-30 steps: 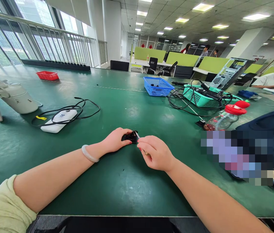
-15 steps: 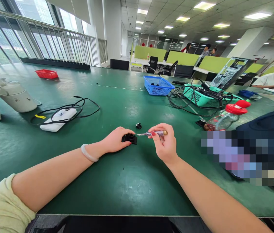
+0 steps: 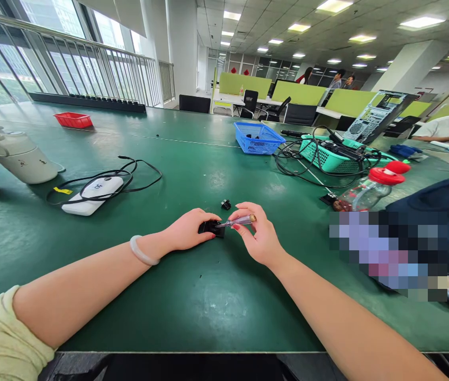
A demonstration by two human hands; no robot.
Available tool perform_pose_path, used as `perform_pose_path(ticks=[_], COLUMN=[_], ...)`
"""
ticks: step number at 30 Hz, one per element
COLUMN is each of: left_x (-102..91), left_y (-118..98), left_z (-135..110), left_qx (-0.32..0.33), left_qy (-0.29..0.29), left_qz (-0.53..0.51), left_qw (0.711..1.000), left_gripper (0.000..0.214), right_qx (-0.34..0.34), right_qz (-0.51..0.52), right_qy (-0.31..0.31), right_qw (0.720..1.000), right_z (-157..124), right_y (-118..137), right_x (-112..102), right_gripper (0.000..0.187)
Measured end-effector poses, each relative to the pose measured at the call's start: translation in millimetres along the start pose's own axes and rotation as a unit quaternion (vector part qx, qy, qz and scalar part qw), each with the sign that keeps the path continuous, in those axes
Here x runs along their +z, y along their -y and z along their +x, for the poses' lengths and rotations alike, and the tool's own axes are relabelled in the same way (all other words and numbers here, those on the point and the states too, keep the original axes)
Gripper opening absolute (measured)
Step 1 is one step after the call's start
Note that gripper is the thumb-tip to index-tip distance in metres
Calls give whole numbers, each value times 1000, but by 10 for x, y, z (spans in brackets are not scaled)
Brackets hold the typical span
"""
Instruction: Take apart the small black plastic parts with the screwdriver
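Now the right hand [image 3: 259, 239], gripping the screwdriver [image 3: 242, 219], has its tip back in the black part [image 3: 207, 228]. The left hand [image 3: 188, 228] pins that part on the desk [image 3: 208, 296]; a small piece [image 3: 226, 204] lies loose nearby.

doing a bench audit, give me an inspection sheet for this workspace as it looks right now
surface: green table, scuffed
job's things: small black part on the table, screwdriver tip at it, loose black piece just beyond
clutter: white jug, red tray, blue basket, red-capped bottle, dark blue bag
hands: left hand pins the part, right hand pinches the screwdriver
cables: black cable looped over white device, tangle over teal basket
surroundings: open office, windows at left, people at far desks
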State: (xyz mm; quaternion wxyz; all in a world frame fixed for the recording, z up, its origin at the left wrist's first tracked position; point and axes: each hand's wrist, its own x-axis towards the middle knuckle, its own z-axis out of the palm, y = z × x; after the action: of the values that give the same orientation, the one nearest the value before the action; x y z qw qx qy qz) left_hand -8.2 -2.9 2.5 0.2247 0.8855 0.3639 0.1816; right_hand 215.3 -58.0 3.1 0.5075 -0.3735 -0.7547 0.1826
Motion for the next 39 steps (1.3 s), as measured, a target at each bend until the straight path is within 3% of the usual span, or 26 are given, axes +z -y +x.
perform_pose_path(ticks=[4,7,19,25,32,39], left_x=[0,1,-26,-42,-14,3], left_y=[5,12,22,65,110,169], left_z=[3,3,-11,-18,-20,-28], left_qx=[-8,-8,5,25,18,48], left_qy=[7,8,24,38,41,31], left_qz=[5,-1,-7,-16,-17,-24], left_qw=[1000,1000,1000,999,999,998], left_gripper=[41,41,49,55,54,56], right_qx=[-5,-10,47,60,-12,-47], right_qz=[11,-2,-45,-22,-4,-46], right_qy=[-120,-160,-48,-52,-149,-73], right_qw=[993,987,997,997,989,995], right_z=[-1,15,21,32,-8,-26], right_y=[-8,0,-53,-66,-27,68], right_x=[-37,-52,-27,-24,-55,-2], right_gripper=[31,31,33,33,33,33])
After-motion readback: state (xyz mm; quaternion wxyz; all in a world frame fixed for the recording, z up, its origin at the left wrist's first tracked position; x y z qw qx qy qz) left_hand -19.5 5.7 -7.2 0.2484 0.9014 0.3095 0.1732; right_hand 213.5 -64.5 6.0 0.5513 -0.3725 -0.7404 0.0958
